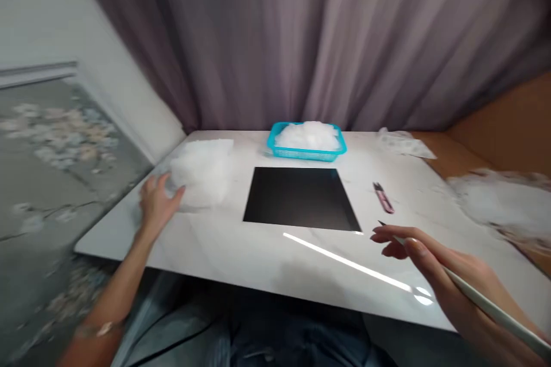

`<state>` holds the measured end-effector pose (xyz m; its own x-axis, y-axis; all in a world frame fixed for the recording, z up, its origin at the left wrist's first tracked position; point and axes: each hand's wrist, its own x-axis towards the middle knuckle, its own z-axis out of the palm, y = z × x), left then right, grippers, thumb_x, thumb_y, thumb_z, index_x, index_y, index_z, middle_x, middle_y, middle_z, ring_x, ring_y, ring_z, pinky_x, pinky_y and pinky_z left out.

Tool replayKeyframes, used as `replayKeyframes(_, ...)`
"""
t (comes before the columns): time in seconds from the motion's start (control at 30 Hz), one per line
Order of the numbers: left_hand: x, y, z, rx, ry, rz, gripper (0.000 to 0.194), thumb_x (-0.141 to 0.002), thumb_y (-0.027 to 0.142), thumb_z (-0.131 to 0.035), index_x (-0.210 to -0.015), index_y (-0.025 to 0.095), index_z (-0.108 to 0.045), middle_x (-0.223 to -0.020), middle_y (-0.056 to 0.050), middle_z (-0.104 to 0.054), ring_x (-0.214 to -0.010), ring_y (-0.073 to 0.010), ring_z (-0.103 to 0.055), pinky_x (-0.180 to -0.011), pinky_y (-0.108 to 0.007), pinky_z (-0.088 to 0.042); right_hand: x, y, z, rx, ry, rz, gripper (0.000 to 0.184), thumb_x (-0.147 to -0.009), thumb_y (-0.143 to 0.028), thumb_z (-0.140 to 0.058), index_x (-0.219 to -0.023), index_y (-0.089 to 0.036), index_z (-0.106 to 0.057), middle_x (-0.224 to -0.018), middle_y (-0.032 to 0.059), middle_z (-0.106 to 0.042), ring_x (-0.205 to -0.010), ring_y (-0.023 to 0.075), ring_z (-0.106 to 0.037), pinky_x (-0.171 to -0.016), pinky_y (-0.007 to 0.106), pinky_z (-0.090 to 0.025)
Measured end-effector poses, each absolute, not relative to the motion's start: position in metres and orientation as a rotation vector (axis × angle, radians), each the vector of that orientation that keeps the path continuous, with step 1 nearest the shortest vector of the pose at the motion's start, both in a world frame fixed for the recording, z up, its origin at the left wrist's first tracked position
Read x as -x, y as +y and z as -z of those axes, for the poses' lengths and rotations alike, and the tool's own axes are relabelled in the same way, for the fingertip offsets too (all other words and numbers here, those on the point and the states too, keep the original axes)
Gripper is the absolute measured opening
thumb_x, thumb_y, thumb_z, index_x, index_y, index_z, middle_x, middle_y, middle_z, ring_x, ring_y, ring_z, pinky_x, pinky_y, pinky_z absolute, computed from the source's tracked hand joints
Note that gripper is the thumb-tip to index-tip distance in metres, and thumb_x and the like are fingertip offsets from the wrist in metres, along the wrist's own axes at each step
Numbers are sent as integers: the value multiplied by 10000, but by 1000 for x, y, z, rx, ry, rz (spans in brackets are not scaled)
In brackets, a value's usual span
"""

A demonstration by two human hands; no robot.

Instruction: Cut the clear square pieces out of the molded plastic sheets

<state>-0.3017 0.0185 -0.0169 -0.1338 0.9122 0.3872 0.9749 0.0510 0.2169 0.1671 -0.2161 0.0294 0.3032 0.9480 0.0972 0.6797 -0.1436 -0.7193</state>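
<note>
While a long white pen-shaped tool (486, 298) is held in the right hand (434, 264), a squarish heap of white fluffy filling (202, 172) is touched by the left hand (157, 205) on a white marble worktop (206, 252). At the far edge of the worktop, a rectangular turquoise plastic mesh basket (306, 152) is seen, filled with a mound of white fluffy filling (306, 136) that rises above its rim.

A flat black square sheet (299, 198) is laid at the middle of the worktop, between the heap and a pair of small pink-handled snips (383, 198). The snips are left lying just beyond the right hand, apart from it. A crumpled white sheet (404, 143) lies at the far right corner. A blurred white mass (499, 203) is seen at the right, beyond the worktop's edge; what it is cannot be told.

The right hand's grip is narrow, closed around the tool, and the tool's long axis runs from the lower right towards the upper left, its thin dark tip directed across the worktop towards the snips. The left hand's grip is open, its fingers spread against the heap's near side without closing on it.
</note>
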Motion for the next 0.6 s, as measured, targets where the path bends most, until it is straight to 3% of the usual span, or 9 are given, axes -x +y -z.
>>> replayKeyframes(0.1, 304, 43, 31, 1984, -2158, 540, 688, -895, 530, -523, -1462, 164, -383, -1501, -225, -398, -1389, -439, -332, -1020, -579, -399, -146, -205, -37, 1858, -1536, -512, 431, -843, -690, -389, -1000, -450, -711, -897, 63, -748, -823, 347, -722, -533, 417, -573)
replayKeyframes(0.17, 294, 57, 34, 2015, -2099, 519, 761, -891, 530, -532, -1517, 169, -294, -1563, -231, -304, -1425, -445, -269, -1049, -601, -356, -138, -204, -43, 1856, -1529, -529, 409, -808, -710, -385, -941, -498, -708, -865, 76, -745, -798, 375, -713, -479, 455, -551)
replayKeyframes(0.27, 273, 75, 27, 2088, -1966, 509, 666, -919, 439, -540, -1514, 236, -320, -1619, -161, -222, -1482, -401, -156, -1120, -594, -261, -131, -203, -51, 1844, -1518, -564, 376, -781, -724, -392, -842, -524, -705, -823, 77, -745, -744, 385, -704, -431, 474, -526)
replayKeyframes(0.33, 265, 86, 14, 2158, -1892, 481, 461, -945, 352, -539, -1395, 265, -498, -1548, -115, -392, -1455, -341, -270, -1139, -554, -266, -130, -203, -54, 1819, -1550, -588, 378, -785, -722, -397, -813, -507, -707, -797, 73, -744, -707, 376, -701, -429, 470, -527)
replayKeyframes(0.4, 262, 97, -7, 2179, -1868, 464, 318, -956, 330, -552, -1250, 219, -604, -1369, -102, -573, -1300, -286, -494, -1085, -524, -373, -131, -201, -55, 1797, -1589, -593, 397, -813, -705, -403, -836, -463, -717, -788, 72, -742, -705, 359, -704, -491, 463, -560)
replayKeyframes(0.5, 259, 109, -53, 2089, -1869, 520, 337, -947, 378, -584, -1201, 157, -601, -1195, -92, -634, -1043, -228, -635, -904, -450, -528, -136, -194, -50, 1764, -1602, -592, 438, -886, -653, -398, -910, -358, -721, -832, 74, -742, -770, 326, -715, -641, 440, -591)
replayKeyframes(0.6, 240, 115, -109, 2012, -1767, 607, 364, -987, 411, -499, -1213, 139, -585, -1158, -85, -650, -1022, -212, -634, -908, -436, -518, -134, -177, -44, 1678, -1570, -638, 462, -940, -619, -372, -911, -281, -684, -896, 69, -744, -784, 278, -706, -692, 401, -577)
